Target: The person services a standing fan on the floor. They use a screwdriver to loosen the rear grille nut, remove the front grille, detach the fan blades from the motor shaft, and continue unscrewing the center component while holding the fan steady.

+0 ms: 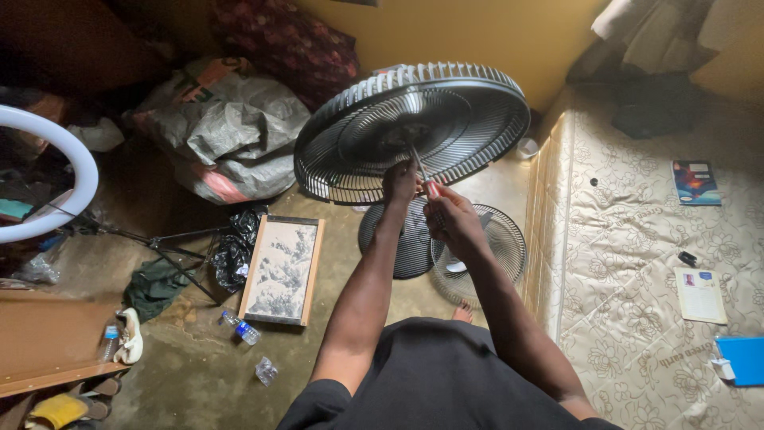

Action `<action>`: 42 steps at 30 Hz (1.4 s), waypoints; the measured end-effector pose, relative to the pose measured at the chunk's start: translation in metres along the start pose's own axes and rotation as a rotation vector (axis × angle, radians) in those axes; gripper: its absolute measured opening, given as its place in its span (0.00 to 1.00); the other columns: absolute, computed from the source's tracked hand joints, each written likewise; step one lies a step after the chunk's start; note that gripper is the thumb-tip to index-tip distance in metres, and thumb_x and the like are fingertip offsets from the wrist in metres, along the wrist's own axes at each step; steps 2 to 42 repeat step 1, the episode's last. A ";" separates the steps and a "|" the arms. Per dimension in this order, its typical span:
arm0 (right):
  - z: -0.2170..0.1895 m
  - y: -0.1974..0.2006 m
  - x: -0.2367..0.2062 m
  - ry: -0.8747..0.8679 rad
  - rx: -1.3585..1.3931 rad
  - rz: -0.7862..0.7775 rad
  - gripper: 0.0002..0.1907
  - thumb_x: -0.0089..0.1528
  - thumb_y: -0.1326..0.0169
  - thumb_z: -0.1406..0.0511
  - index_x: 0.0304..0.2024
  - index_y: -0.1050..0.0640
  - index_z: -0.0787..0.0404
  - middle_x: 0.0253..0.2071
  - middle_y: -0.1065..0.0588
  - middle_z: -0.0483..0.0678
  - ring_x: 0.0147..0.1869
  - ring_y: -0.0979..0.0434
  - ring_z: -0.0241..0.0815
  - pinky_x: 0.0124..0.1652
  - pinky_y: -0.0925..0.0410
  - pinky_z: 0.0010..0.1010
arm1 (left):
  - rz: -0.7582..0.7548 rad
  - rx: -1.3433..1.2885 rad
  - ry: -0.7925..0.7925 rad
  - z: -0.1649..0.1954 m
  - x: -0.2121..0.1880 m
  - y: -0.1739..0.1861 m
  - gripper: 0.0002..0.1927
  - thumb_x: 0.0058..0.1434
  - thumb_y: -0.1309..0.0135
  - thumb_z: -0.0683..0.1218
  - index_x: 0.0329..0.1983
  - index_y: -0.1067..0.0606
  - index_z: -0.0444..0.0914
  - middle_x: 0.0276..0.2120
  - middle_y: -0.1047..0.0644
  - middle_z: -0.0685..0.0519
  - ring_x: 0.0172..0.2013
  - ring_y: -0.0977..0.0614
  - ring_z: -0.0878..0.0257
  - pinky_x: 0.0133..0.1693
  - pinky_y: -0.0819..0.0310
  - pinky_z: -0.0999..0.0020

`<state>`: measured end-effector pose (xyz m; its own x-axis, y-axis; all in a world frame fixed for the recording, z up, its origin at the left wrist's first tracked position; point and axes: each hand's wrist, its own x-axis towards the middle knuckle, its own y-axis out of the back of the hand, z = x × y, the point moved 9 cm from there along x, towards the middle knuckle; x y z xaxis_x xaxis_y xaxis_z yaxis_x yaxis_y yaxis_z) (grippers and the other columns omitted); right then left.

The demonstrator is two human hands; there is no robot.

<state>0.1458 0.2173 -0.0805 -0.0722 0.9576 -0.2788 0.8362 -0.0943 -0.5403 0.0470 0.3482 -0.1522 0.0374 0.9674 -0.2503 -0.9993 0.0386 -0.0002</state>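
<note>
A black fan head with its round rear grille (414,127) stands tilted in front of me. My left hand (399,181) grips the grille's lower edge near the hub. My right hand (450,216) is closed around a red-handled screwdriver (424,177) whose shaft points up into the centre of the grille. Below my hands the fan's round black base (402,251) rests on the floor, and a loose front grille (493,247) lies flat beside it.
A mattress (637,263) with a booklet, papers and a blue folder lies at the right. A framed picture (282,269), plastic bottles, black bags and a grey sack sit on the floor at the left. A white ring light on a tripod (56,183) stands far left.
</note>
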 end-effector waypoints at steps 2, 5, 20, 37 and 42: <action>0.003 0.001 0.001 0.007 -0.006 0.002 0.22 0.68 0.50 0.62 0.63 0.28 0.59 0.29 0.28 0.43 0.23 0.35 0.32 0.20 0.43 0.21 | -0.009 0.020 -0.020 0.001 0.000 0.000 0.20 0.67 0.50 0.59 0.38 0.17 0.40 0.20 0.22 0.53 0.19 0.19 0.65 0.20 0.28 0.68; 0.003 0.001 0.001 0.007 -0.006 0.002 0.22 0.68 0.50 0.62 0.63 0.28 0.59 0.29 0.28 0.43 0.23 0.35 0.32 0.20 0.43 0.21 | -0.009 0.020 -0.020 0.001 0.000 0.000 0.20 0.67 0.50 0.59 0.38 0.17 0.40 0.20 0.22 0.53 0.19 0.19 0.65 0.20 0.28 0.68; 0.003 0.001 0.001 0.007 -0.006 0.002 0.22 0.68 0.50 0.62 0.63 0.28 0.59 0.29 0.28 0.43 0.23 0.35 0.32 0.20 0.43 0.21 | -0.009 0.020 -0.020 0.001 0.000 0.000 0.20 0.67 0.50 0.59 0.38 0.17 0.40 0.20 0.22 0.53 0.19 0.19 0.65 0.20 0.28 0.68; 0.003 0.001 0.001 0.007 -0.006 0.002 0.22 0.68 0.50 0.62 0.63 0.28 0.59 0.29 0.28 0.43 0.23 0.35 0.32 0.20 0.43 0.21 | -0.009 0.020 -0.020 0.001 0.000 0.000 0.20 0.67 0.50 0.59 0.38 0.17 0.40 0.20 0.22 0.53 0.19 0.19 0.65 0.20 0.28 0.68; 0.003 0.001 0.001 0.007 -0.006 0.002 0.22 0.68 0.50 0.62 0.63 0.28 0.59 0.29 0.28 0.43 0.23 0.35 0.32 0.20 0.43 0.21 | -0.009 0.020 -0.020 0.001 0.000 0.000 0.20 0.67 0.50 0.59 0.38 0.17 0.40 0.20 0.22 0.53 0.19 0.19 0.65 0.20 0.28 0.68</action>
